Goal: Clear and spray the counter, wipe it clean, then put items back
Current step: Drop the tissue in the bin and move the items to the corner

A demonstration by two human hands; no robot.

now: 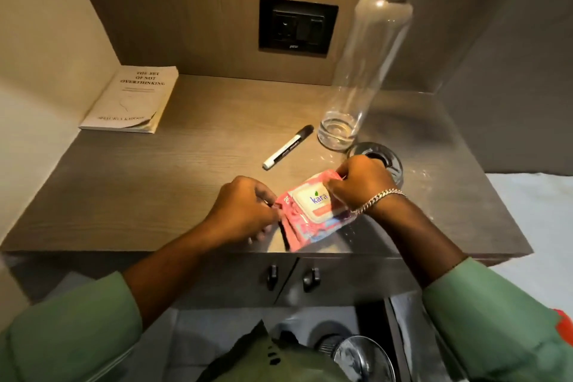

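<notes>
A pink pack of wet wipes [310, 217] with a white lid lies near the front edge of the wooden counter [155, 189]. My left hand [245, 211] grips the pack's left end. My right hand [359, 183], with a chain bracelet on the wrist, pinches the pack's far right corner beside the lid. A tall clear bottle [366, 62] with a steel cap stands behind, almost empty. A black-and-white marker [288, 147] lies left of the bottle. A glass [387, 161] is partly hidden behind my right hand. A paperback book [133, 99] rests in the back left corner.
A black wall socket plate [297, 26] sits on the back panel. Two cabinet knobs [291, 277] are below the counter's front edge. A white surface [536, 226] lies to the right of the counter. Walls close in the left and right sides.
</notes>
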